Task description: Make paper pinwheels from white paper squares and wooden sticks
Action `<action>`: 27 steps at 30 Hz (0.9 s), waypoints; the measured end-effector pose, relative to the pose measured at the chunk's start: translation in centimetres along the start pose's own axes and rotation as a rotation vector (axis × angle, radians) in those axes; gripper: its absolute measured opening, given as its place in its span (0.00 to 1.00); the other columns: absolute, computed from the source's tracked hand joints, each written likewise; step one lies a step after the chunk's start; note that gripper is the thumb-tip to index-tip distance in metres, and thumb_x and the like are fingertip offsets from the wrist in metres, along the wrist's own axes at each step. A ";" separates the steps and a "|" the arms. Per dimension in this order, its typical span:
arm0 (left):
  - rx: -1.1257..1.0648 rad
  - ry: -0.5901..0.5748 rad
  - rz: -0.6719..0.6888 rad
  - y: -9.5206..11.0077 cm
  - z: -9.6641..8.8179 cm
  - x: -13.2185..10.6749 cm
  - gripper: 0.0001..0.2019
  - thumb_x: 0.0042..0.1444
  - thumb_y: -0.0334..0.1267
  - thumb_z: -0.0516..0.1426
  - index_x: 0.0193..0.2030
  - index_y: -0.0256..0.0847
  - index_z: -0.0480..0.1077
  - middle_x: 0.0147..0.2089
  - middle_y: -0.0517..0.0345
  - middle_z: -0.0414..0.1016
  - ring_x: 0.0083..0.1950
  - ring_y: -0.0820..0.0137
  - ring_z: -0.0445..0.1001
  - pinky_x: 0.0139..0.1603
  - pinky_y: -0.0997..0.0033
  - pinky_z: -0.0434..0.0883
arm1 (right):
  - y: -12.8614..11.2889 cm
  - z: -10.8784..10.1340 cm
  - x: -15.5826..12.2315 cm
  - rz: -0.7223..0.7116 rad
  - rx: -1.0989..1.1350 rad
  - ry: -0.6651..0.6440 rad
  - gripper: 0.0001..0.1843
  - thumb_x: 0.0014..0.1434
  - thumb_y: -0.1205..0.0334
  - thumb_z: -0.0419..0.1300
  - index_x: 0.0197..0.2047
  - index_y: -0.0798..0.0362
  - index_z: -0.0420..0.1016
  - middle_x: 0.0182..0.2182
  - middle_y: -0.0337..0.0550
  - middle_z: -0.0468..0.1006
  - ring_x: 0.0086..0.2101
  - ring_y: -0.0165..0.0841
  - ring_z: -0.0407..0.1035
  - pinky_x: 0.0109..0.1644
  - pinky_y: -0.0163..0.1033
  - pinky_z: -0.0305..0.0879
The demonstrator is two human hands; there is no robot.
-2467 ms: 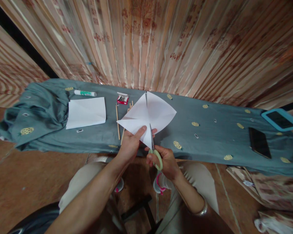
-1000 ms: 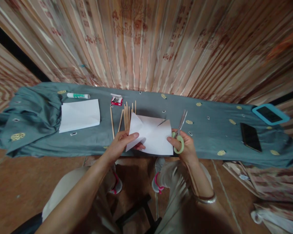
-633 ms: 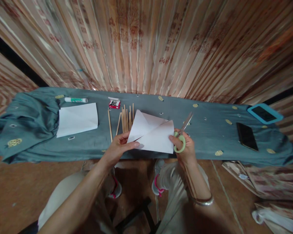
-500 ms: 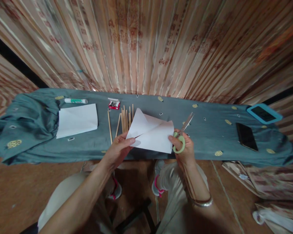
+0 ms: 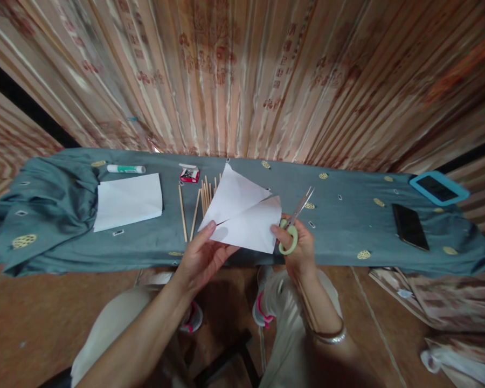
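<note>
A sheet of white paper (image 5: 246,226) hangs between my hands above the cloth, with a long diagonal cut running through it. My left hand (image 5: 204,253) grips its lower left corner, thumb on top beside the end of the cut. In my right hand (image 5: 301,245) are scissors (image 5: 294,229) with pale green handles, their blades slightly apart and pointing up and away to the right. The thumb of that hand also pinches the paper's right edge. Several wooden sticks (image 5: 205,195) lie behind the paper, partly covered by it.
A stack of white paper (image 5: 128,202) and a glue stick (image 5: 125,168) lie at the left of the cloth-covered table (image 5: 347,215). An open red box (image 5: 189,174) sits behind the sticks. At the right are a black phone (image 5: 409,226) and a blue-framed tablet (image 5: 439,188).
The paper's upper flap has risen and swung out, so the cut gapes wider. My right hand has shifted slightly left with the scissors. My left fingers have spread further under the paper.
</note>
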State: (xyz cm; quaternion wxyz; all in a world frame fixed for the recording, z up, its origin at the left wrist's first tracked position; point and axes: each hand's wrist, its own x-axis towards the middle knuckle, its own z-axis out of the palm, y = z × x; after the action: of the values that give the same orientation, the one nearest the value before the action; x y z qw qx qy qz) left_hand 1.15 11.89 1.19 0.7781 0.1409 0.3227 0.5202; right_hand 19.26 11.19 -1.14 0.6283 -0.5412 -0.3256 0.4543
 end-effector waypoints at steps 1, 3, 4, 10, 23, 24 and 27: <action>-0.016 -0.016 0.006 0.1 0.0 -0.1 0.19 0.54 0.41 0.62 0.53 0.42 0.71 0.48 0.53 0.80 0.52 0.61 0.77 0.54 0.61 0.75 | 0.0 0.0 0.1 0.007 0.012 0.008 0.21 0.37 0.55 0.73 0.34 0.51 0.72 0.22 0.30 0.65 0.22 0.24 0.54 0.25 0.32 0.52; -0.058 -0.051 0.011 0.1 0.2 -0.3 0.20 0.53 0.44 0.62 0.52 0.41 0.71 0.49 0.51 0.80 0.55 0.59 0.76 0.56 0.59 0.74 | 0.0 0.2 0.2 0.024 0.047 0.023 0.22 0.36 0.55 0.73 0.34 0.51 0.72 0.22 0.29 0.64 0.22 0.24 0.54 0.24 0.31 0.52; -0.076 -0.062 0.006 0.0 0.4 -0.4 0.20 0.53 0.45 0.62 0.52 0.41 0.71 0.49 0.51 0.80 0.56 0.58 0.75 0.56 0.58 0.74 | 0.0 0.3 0.2 0.030 0.064 0.032 0.22 0.36 0.55 0.73 0.34 0.51 0.72 0.22 0.29 0.64 0.22 0.24 0.54 0.24 0.31 0.52; -0.041 0.121 -0.036 -0.6 1.3 0.1 0.18 0.58 0.29 0.58 0.56 0.38 0.70 0.47 0.53 0.81 0.48 0.65 0.79 0.56 0.63 0.74 | 0.2 1.4 -0.4 0.033 0.018 -0.030 0.23 0.36 0.53 0.73 0.35 0.52 0.73 0.24 0.31 0.71 0.24 0.26 0.61 0.29 0.33 0.60; 0.090 0.163 0.122 -0.8 0.8 0.5 0.20 0.57 0.26 0.59 0.57 0.33 0.69 0.41 0.49 0.82 0.45 0.63 0.81 0.51 0.63 0.77 | 1.3 1.6 -0.4 0.003 -0.066 -0.111 0.21 0.41 0.55 0.72 0.37 0.52 0.73 0.27 0.35 0.77 0.27 0.28 0.68 0.33 0.35 0.66; 0.085 0.168 0.132 -0.6 0.7 0.6 0.18 0.58 0.26 0.58 0.56 0.32 0.69 0.41 0.48 0.82 0.44 0.63 0.81 0.51 0.63 0.77 | 1.3 1.6 -0.4 -0.017 -0.094 -0.110 0.20 0.42 0.55 0.72 0.37 0.52 0.73 0.28 0.35 0.78 0.28 0.29 0.68 0.34 0.35 0.66; 0.054 0.191 0.170 0.6 0.4 1.1 0.15 0.61 0.26 0.54 0.54 0.30 0.70 0.41 0.47 0.82 0.43 0.65 0.82 0.51 0.65 0.77 | 1.1 1.1 -0.8 -0.015 -0.188 -0.148 0.19 0.46 0.50 0.70 0.37 0.51 0.73 0.26 0.36 0.77 0.27 0.29 0.69 0.32 0.35 0.65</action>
State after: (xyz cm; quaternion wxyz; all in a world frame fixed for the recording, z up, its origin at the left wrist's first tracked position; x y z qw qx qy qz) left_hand 1.23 13.17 1.47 0.6929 0.1382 0.3960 0.5865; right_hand 17.68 10.86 -1.91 0.5522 -0.5603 -0.4164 0.4558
